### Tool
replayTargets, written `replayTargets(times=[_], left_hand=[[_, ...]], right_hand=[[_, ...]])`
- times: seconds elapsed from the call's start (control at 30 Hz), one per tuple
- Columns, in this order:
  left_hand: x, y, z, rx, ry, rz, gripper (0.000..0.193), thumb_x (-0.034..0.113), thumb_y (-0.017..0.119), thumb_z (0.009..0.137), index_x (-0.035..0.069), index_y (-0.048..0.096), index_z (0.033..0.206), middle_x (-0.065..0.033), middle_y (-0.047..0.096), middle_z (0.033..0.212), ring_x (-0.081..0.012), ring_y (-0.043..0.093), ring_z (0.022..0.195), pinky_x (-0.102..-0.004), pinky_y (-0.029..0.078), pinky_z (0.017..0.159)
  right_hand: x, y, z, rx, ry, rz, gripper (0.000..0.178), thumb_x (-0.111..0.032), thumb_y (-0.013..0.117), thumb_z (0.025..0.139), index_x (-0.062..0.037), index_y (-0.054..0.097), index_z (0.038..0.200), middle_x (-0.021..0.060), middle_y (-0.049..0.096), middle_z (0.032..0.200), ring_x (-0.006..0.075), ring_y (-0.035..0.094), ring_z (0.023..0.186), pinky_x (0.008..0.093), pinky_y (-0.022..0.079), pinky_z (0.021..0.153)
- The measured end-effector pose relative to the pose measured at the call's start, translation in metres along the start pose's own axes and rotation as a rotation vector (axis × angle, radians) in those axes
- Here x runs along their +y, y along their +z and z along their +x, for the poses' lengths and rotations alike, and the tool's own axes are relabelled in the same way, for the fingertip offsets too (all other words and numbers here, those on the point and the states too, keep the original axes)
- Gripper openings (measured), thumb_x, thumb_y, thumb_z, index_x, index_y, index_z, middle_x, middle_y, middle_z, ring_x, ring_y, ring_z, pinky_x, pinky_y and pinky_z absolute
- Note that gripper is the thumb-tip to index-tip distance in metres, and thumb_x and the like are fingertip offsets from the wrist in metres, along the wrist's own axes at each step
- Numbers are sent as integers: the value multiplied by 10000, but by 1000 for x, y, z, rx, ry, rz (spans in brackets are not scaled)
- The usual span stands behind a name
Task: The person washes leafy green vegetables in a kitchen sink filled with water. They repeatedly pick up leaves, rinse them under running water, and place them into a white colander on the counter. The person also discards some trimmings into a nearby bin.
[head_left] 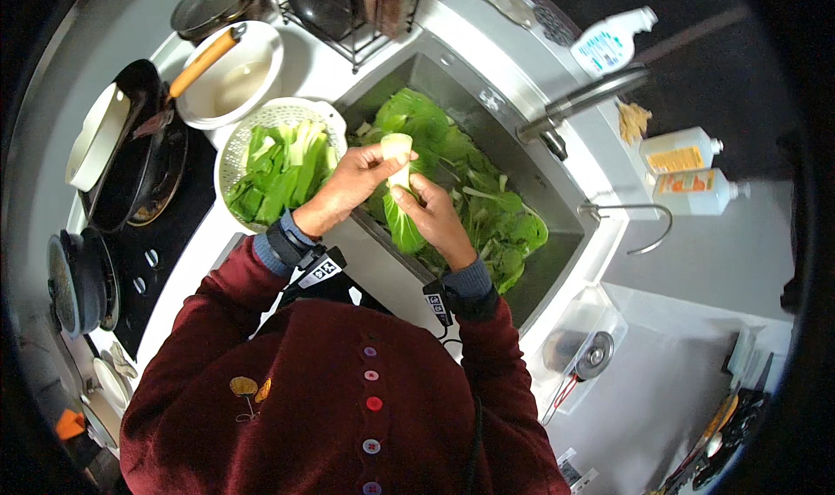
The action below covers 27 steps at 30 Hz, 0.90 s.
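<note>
Over the sink (564,221) I hold a leafy green (402,221) with a thick pale stem and a dark green leaf hanging down. My left hand (352,186) is closed around it near the pale stem end. Lower down, my right hand (437,221) pinches the leaf side. Beneath both hands, many loose leafy greens (500,225) fill the sink. Left of my left hand stands a white colander (224,177), with cut green leaves and pale stems (283,169) heaped in it.
A faucet (583,103) reaches over the sink's far right side. Plastic bottles (687,151) stand beyond it. At the left are a white bowl (265,69), a wooden-handled utensil (207,60), and pans (161,169) on a black stovetop. A dish rack (370,30) stands at the back.
</note>
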<state>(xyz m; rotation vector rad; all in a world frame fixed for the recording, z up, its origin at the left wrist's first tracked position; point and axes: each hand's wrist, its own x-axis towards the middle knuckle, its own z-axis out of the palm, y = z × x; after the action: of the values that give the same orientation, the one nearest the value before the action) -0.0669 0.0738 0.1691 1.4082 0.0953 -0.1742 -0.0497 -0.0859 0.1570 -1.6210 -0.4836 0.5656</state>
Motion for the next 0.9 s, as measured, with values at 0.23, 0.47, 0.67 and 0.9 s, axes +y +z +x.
replayTargets(times=[0.23,0.47,0.67,0.9], left_hand=[[-24,46,28,91,163,1,141,77,639,781,14,616,905,-2,602,813,-56,523,689,-198,425,593],[-45,64,35,95,389,376,103,107,593,813,5,609,820,-91,554,645,-109,508,476,-238,390,438],[-71,62,50,139,158,617,230,195,497,890,4,618,847,-78,588,640,-104,561,553,-243,428,474],[-79,38,53,57,-61,171,271,172,528,876,-18,539,1069,-63,590,738,-79,536,590,-217,455,540]], right_hand=[[20,-37,-32,106,137,-172,257,-239,518,876,14,552,901,-2,513,700,71,440,650,232,371,597],[31,-62,-50,55,140,-164,289,-277,532,854,7,575,879,0,519,657,88,453,616,259,383,577],[74,-79,-51,-8,302,-102,296,-290,519,861,-2,583,841,-15,525,680,79,457,633,241,378,596],[257,-131,-51,113,682,-259,329,-317,535,828,-21,606,953,103,593,874,195,532,764,343,440,638]])
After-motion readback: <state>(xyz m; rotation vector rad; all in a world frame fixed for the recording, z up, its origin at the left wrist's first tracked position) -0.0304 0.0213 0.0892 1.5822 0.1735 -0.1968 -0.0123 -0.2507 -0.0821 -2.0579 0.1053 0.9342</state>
